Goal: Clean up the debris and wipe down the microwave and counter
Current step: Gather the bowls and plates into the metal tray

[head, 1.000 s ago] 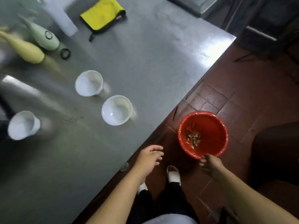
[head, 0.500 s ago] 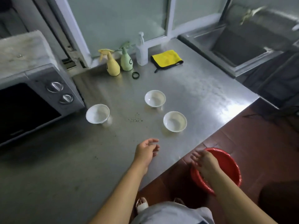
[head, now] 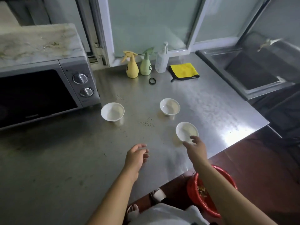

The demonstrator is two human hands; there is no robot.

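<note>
A steel counter (head: 65, 159) carries three white bowls and a scatter of small dark crumbs (head: 147, 123). My right hand (head: 195, 146) reaches over the counter's front edge, fingers spread at the near rim of the nearest bowl (head: 186, 129). My left hand (head: 138, 155) hovers just above the counter with loosely curled fingers and holds nothing. A grey microwave (head: 48, 91) with a stained top stands at the left. A folded yellow cloth (head: 183, 71) lies at the back. On the floor sits a red basin (head: 199, 198) with debris in it.
Yellow (head: 132, 67) and green (head: 146, 64) spray bottles and a clear pump bottle (head: 162, 60) stand by the window. A black ring (head: 152, 80) lies in front of them. Two more bowls (head: 112, 111) (head: 170, 106) sit mid-counter. A sink (head: 248, 70) adjoins at the right.
My right hand rose from the red basin to the nearest bowl's rim. The view lifted from the floor to the counter. My left hand stayed low near the counter edge.
</note>
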